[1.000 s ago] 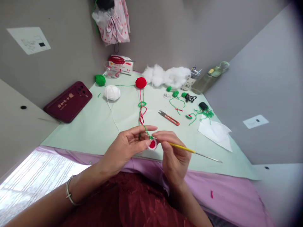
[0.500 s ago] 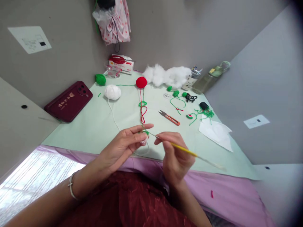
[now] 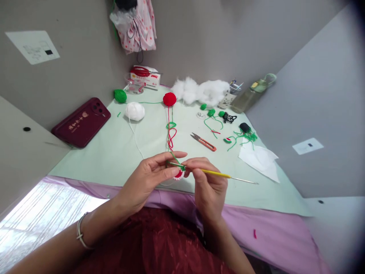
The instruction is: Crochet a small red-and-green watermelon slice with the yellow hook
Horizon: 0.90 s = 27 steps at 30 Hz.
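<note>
Left hand [image 3: 148,177] pinches the disc [image 3: 178,174] above the tabletop's [image 3: 114,152] near edge; right hand [image 3: 207,182] is clamped on the hook [image 3: 216,174]. Judgement: keep yarn [image 3: 170,133] taut and the disc steady

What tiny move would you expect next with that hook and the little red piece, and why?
Probably a short pull of the hook back toward the right hand, drawing green yarn through the edge. Its tip sits at the red piece pinched in the left hand, and the green strand runs up over the left forefinger, seemingly taut and ready to be caught.
</note>
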Motion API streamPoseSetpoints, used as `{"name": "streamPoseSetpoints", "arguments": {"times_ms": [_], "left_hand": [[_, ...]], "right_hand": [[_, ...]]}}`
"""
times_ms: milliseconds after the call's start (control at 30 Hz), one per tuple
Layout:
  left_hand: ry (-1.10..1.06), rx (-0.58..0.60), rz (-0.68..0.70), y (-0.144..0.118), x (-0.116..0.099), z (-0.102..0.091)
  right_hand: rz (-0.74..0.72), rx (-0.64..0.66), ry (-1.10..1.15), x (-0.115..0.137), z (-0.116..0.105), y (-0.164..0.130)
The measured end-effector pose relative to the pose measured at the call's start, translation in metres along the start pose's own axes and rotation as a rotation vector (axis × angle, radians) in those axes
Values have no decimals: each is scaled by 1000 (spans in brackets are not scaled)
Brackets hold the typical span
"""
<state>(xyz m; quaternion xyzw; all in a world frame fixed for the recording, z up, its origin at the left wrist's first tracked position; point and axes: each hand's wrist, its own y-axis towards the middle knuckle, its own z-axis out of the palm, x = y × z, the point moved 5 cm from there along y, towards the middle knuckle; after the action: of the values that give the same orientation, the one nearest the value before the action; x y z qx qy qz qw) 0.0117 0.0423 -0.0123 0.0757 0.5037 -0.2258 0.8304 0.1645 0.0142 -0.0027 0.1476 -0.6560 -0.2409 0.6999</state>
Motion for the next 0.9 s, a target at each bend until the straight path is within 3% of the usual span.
{"name": "streamPoseSetpoints", "arguments": {"times_ms": [200,433,733,900], "left_hand": [[71,3,11,0,0,-3],[128,2,19,-2,2,-7],[111,-54,60,0,-2,-5],[52,-56,64,0,1,-2]], "right_hand": [[86,-32,185,-7,-1,4],[53,18,122,0,-4,5],[-341,169,-422,29,-3,-8],[-464,190,-710,30,4,-16]]}}
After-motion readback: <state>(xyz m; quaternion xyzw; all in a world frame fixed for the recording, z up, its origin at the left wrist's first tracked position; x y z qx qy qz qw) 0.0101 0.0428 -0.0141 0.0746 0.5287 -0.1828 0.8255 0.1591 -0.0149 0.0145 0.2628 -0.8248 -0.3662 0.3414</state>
